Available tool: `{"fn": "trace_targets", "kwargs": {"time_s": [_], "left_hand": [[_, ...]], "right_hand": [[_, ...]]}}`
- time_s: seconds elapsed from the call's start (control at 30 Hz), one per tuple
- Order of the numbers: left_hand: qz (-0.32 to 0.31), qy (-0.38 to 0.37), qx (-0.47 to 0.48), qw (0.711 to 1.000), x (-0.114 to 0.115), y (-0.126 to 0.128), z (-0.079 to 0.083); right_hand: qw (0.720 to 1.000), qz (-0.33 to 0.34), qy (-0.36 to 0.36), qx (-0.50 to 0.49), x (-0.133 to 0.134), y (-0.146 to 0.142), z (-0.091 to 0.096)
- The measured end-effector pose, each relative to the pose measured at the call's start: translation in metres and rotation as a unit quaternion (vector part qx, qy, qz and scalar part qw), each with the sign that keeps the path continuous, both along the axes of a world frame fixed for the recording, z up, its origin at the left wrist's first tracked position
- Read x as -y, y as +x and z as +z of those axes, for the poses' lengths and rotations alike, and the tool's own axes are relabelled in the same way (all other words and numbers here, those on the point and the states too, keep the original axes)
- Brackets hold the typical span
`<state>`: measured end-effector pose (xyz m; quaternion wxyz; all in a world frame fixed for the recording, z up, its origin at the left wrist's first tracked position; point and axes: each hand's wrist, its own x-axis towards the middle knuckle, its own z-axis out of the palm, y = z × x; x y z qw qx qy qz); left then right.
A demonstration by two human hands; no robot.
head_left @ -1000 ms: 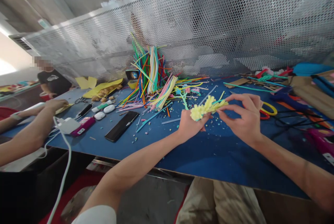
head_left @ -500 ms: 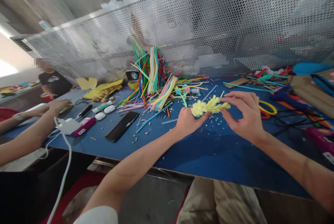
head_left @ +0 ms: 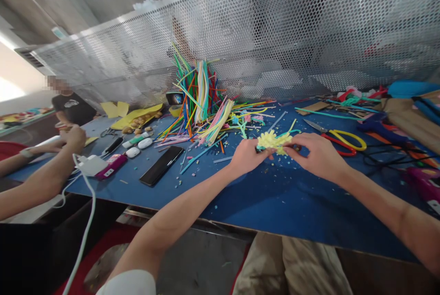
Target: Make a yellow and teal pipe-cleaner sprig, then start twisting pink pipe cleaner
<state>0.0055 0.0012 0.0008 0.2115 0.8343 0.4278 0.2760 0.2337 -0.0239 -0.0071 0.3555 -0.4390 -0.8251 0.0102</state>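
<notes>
Between my two hands is a fluffy yellow pipe-cleaner piece, bushy on its left side, with a bit of teal below it. My left hand has its fingers closed on the left end. With thumb and fingertips pinched, my right hand grips the right end. A pair of scissors with one yellow and one red handle lies just behind my right hand. Beyond my left hand, small pink and teal pipe-cleaner shapes rest among scattered snippets.
A big heap of coloured pipe cleaners leans on the perforated metal screen. Left of it are a black phone, a purple power strip and a white cable. A co-worker's hands work at the far left.
My right hand has moved left and closed onto the right end of the yellow piece, uncovering the scissors. The co-worker's hand at the left has risen slightly.
</notes>
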Motion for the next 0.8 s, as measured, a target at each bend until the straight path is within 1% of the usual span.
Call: {"fn": "trace_targets", "kwargs": {"time_s": [0.1, 0.17, 0.27, 0.4, 0.53, 0.63, 0.7, 0.8], "left_hand": [[-0.012, 0.001, -0.023, 1.000, -0.002, -0.001, -0.001], [-0.034, 0.002, -0.034, 0.999, -0.004, -0.002, -0.002], [-0.080, -0.011, -0.037, 0.996, -0.006, -0.004, 0.000], [-0.118, -0.039, -0.058, 0.991, -0.006, -0.009, 0.005], [-0.136, -0.039, -0.060, 0.988, -0.006, -0.012, 0.009], [-0.155, -0.032, -0.040, 0.987, -0.005, -0.012, 0.010], [-0.167, -0.036, -0.026, 0.985, -0.004, -0.011, 0.010], [-0.176, -0.047, -0.024, 0.983, -0.004, -0.011, 0.010]], "right_hand": [[0.999, 0.007, -0.040, 0.017, 0.001, 0.000, 0.001], [0.997, 0.017, -0.077, 0.011, 0.001, 0.000, 0.002], [0.983, 0.053, -0.171, -0.042, 0.001, 0.003, 0.004], [0.935, 0.105, -0.322, -0.104, -0.001, 0.008, 0.008], [0.885, 0.147, -0.416, -0.151, -0.003, 0.011, 0.009], [0.856, 0.183, -0.454, -0.163, -0.005, 0.013, 0.008], [0.852, 0.192, -0.461, -0.157, -0.005, 0.013, 0.006], [0.858, 0.190, -0.460, -0.130, -0.006, 0.013, 0.004]]}}
